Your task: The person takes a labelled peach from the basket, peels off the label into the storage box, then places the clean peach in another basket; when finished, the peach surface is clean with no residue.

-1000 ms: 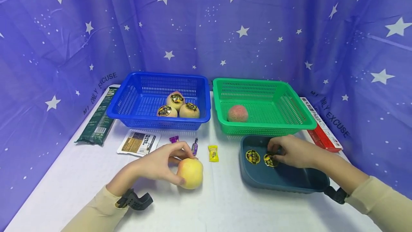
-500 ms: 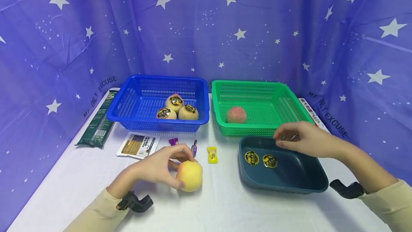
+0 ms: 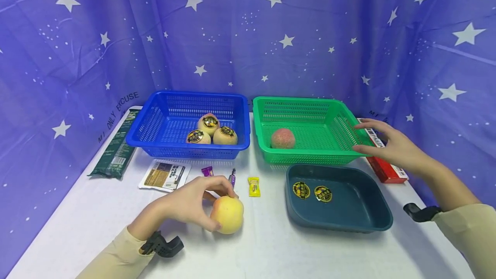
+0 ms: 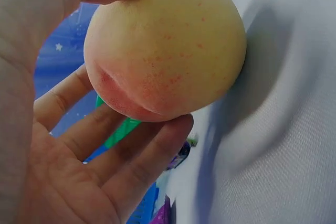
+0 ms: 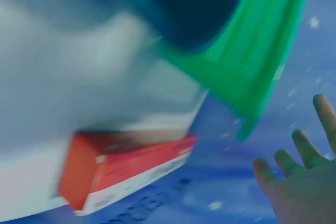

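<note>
My left hand (image 3: 193, 203) holds a yellow peach (image 3: 230, 215) with a pink blush between thumb and fingers, low over the white table. The left wrist view shows the thumb on one side of the fruit and fingertips against the other. My right hand (image 3: 401, 147), fingers apart and holding nothing, is above the red and white pasta box (image 3: 387, 171), its fingertips at the right end of the green basket (image 3: 310, 155). A dark teal tub (image 3: 348, 210) in front of that basket has two round black-and-gold stickers (image 3: 323, 193) inside.
The blue basket (image 3: 186, 151) at back left has three stickered peaches (image 3: 209, 124); one pinkish peach (image 3: 283, 138) lies in the green basket. Near the left hand are a flat sachet (image 3: 166, 175), purple candies (image 3: 207, 171) and a yellow candy (image 3: 254, 187). A green packet (image 3: 116, 150) lies far left.
My right hand has left the sticker inside the teal tub, risen, and moved right and away over the pasta box, its fingers spreading. The left hand keeps holding the peach in place.
</note>
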The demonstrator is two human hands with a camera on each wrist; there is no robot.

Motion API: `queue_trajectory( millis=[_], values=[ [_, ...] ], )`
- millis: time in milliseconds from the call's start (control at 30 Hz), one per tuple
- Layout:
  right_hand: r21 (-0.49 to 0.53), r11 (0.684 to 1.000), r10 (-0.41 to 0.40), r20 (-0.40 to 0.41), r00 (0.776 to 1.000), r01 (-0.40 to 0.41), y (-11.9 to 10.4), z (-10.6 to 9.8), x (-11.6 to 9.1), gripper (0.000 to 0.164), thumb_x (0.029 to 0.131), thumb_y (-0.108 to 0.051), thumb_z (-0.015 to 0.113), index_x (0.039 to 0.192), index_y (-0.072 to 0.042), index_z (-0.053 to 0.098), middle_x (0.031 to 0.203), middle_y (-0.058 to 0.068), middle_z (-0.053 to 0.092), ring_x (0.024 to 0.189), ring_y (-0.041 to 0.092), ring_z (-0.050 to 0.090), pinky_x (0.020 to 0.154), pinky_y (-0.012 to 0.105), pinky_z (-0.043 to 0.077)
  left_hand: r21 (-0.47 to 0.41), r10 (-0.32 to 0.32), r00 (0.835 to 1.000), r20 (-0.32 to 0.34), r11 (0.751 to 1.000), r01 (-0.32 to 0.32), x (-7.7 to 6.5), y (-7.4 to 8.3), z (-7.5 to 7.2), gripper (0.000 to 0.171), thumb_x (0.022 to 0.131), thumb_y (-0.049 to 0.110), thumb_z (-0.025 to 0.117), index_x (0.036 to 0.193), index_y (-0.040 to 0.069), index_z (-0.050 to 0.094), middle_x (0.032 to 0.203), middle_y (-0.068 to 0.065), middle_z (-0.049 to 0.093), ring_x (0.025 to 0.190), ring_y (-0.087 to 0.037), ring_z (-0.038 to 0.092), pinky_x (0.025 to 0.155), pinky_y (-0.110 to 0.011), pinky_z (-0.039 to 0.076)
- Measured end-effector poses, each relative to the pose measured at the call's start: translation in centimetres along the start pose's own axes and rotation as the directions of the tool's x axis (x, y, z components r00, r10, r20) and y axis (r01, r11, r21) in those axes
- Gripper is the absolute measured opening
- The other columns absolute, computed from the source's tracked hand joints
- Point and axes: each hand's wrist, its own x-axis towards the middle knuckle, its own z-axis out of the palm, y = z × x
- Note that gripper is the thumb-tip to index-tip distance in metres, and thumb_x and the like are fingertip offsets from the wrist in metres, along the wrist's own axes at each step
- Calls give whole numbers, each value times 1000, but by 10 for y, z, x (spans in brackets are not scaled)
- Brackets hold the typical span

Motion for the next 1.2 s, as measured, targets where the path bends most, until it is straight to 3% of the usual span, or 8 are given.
queue_trajectory(
  millis=[167,400,467,533,633,800,1033,1200],
  values=[
    [84,995,56,63,996,-61,32,-4,6,84,105,-35,75,173,-13,31,183,29,15,160,68,22,112,95,29,-69,39,999,2,997,-39,10,12,-3,68,72,12,98,131,24,67,135,2,76,128,-18,73,103,-38,67],
    [249,954,134,151,980,-169,67,-4,13,76,112,-34,66,175,-35,23,185,25,6,165,63,14,121,90,26,-154,87,994,-68,983,-96,44,39,-19,70,73,6,96,135,15,66,139,-6,75,131,-23,72,102,-43,68],
    [254,953,129,152,980,-165,73,-4,13,74,113,-32,65,174,-35,23,184,22,12,165,62,15,129,66,42,-162,89,992,-91,981,-103,58,44,-25,69,74,5,95,135,13,66,139,-7,74,131,-24,71,102,-43,68],
    [252,957,105,151,983,-141,78,-2,12,71,114,-30,63,174,-33,24,179,22,18,163,61,19,120,37,55,-166,82,990,-113,981,-100,72,49,-32,68,75,4,94,136,12,66,139,-9,73,131,-25,71,103,-43,68],
    [242,965,69,147,987,-103,83,2,11,71,114,-27,62,174,-27,25,173,22,23,158,57,27,91,5,50,-159,72,988,-140,983,-94,92,54,-44,66,77,3,93,136,12,65,140,-10,73,131,-27,70,104,-44,67],
    [252,963,62,150,987,-99,88,8,12,69,114,-27,62,173,-30,26,174,27,21,144,22,42,92,7,53,-120,44,983,-177,991,-66,121,57,-62,60,80,5,92,133,14,66,138,-9,75,130,-28,70,106,-43,66],
    [362,922,86,153,984,-137,91,15,15,69,114,-25,62,171,-37,24,181,32,2,153,34,31,94,8,55,-7,-8,983,-184,1000,7,154,59,-81,56,84,18,93,134,22,67,142,-1,76,128,-24,72,110,-47,60],
    [507,853,63,136,989,-124,92,20,18,68,112,-11,63,168,-31,30,176,22,9,130,-5,51,97,17,63,6,-58,985,-163,998,60,175,62,-91,57,86,18,93,135,21,65,146,-3,73,127,-25,72,105,-46,62]
  ],
)
